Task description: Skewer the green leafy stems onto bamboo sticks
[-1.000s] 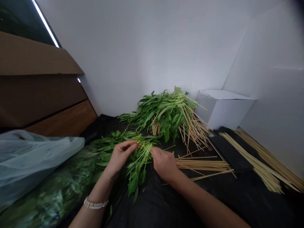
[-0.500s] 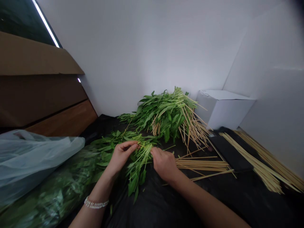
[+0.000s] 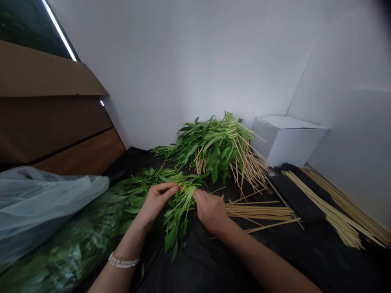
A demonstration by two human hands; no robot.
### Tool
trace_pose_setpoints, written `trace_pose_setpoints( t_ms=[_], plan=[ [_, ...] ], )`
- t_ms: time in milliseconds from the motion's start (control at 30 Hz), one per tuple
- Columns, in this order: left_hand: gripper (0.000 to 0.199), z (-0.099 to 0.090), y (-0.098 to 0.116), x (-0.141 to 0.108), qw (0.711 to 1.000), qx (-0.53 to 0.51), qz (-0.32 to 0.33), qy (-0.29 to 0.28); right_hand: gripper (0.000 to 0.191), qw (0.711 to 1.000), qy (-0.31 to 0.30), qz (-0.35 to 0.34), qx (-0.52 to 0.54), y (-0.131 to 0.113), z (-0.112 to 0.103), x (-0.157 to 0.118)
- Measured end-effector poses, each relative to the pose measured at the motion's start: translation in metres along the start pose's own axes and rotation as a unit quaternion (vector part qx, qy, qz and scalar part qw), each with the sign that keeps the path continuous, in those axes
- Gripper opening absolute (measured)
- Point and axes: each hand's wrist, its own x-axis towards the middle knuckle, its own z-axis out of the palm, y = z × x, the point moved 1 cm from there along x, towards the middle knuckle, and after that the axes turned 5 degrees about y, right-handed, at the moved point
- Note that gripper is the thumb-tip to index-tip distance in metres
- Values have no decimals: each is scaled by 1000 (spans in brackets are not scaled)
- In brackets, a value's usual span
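On your far left, a clear plastic bag (image 3: 39,203) is lying over more greens (image 3: 70,244). Your left hand (image 3: 157,201) is pinching the stems of a bunch of water spinach (image 3: 180,211), which is hanging just above the black plastic sheet (image 3: 189,268) between your hands, and your right hand (image 3: 210,211) is gripping those stems from the other side. Just right of it, loose bamboo skewers (image 3: 259,211) are lying on the sheet, with a heap of greens (image 3: 210,150) behind them and a white box (image 3: 284,140) beyond.

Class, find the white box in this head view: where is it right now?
In the head view, the white box stands back right against the wall corner, just right of the heaped greens and behind the black pad.
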Motion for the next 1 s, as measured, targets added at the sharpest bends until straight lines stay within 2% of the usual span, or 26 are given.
trace_pose_setpoints(
  t_ms=[367,500,600,667,733,800,900,1000],
  plan=[
    [21,3,-5,1,997,15,52,-60,21,1000,2,-12,-3,-1,1,0],
    [26,6,-6,-1,998,15,37,-51,21,1000,9,-16,-8,-1,1,1],
    [35,10,-3,-3,995,15,32,-95,20,1000,13,-24,-11,-1,1,1],
    [29,10,0,-4,992,32,44,-111,20,999,15,-27,-10,-1,1,0],
    [22,7,1,-4,994,44,55,-82,20,999,23,-26,-9,-1,0,1],
    [22,0,2,-3,998,32,51,-28,20,999,31,-23,-8,0,-2,2],
    [24,-17,4,2,995,-17,43,87,21,999,40,-13,-10,4,-8,7],
    [27,-34,6,8,974,-77,30,210,22,999,42,3,-21,8,-14,11]
  ],
)
